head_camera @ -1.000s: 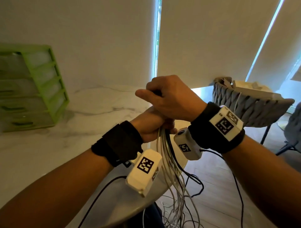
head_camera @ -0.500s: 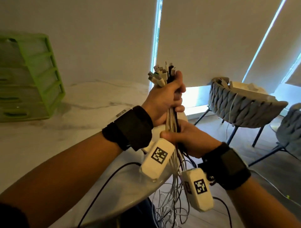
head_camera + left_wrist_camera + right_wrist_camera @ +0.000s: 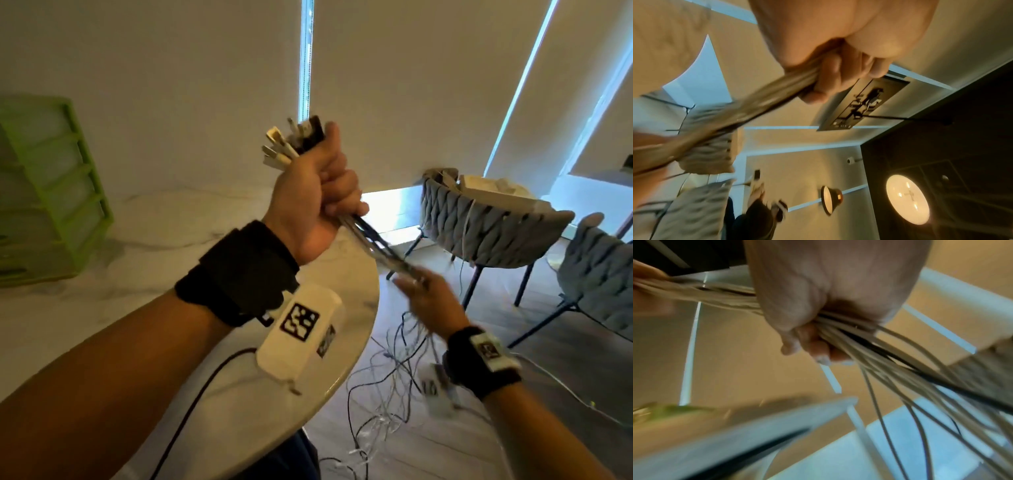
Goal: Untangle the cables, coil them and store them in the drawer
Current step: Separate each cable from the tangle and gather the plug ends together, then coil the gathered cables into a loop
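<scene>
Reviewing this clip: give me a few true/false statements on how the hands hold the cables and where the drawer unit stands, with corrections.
1. The left hand grips the cable bundle just below the plug ends. True.
2. The right hand is off the cables. False: its fingers curl round the bundle lower down, as the right wrist view shows.
3. The green drawer unit stands on the marble table. True.
4. The cables are already coiled. False: loose strands trail to the floor.
</scene>
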`<action>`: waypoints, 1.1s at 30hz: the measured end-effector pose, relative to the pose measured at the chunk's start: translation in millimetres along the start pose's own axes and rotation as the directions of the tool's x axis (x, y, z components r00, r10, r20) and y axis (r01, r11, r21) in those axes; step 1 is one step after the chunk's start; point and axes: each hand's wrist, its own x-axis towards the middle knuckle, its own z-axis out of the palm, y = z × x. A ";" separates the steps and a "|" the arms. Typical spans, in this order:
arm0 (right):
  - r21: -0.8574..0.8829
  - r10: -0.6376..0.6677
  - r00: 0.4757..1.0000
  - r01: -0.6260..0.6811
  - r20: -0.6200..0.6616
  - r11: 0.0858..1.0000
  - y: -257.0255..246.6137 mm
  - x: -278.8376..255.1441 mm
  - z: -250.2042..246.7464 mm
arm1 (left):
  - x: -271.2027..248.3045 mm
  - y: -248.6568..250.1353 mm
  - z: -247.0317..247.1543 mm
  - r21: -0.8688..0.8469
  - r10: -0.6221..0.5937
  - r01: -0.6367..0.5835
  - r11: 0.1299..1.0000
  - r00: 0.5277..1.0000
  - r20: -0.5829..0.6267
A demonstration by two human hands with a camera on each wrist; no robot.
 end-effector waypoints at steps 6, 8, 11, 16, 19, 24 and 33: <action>-0.054 0.072 0.984 -0.064 0.164 0.996 22.1 0.3 -10.9 | 4.8 -11.0 -24.2 0.103 -0.123 0.141 0.985 0.979 -0.161; -0.070 0.038 0.999 -0.038 0.000 0.997 31.0 17.7 -30.5 | 7.5 -4.1 -25.8 0.108 -0.125 0.138 0.984 0.984 -0.124; -0.038 0.113 0.967 -0.107 0.228 0.994 42.7 8.4 -20.2 | 19.2 38.8 -27.6 0.090 -0.016 0.027 0.996 0.992 -0.125; -0.271 0.167 0.983 -0.139 0.081 0.952 41.1 16.4 -18.5 | 21.1 32.9 -44.5 0.510 0.009 0.117 0.852 0.971 -0.237; -0.364 0.139 0.990 -0.122 0.022 0.923 6.5 25.7 -16.5 | 20.7 17.1 -52.4 0.953 0.150 -0.029 0.303 0.989 -0.018; -0.491 -0.090 0.996 0.082 0.008 0.867 -60.1 24.6 -12.4 | 22.1 6.1 -36.0 0.891 -0.029 -0.238 -0.386 0.969 0.246; -0.466 -0.325 0.932 0.362 0.161 0.808 -123.2 3.0 -8.5 | 23.2 -27.3 -23.4 0.938 -0.159 -0.345 -0.032 0.928 0.336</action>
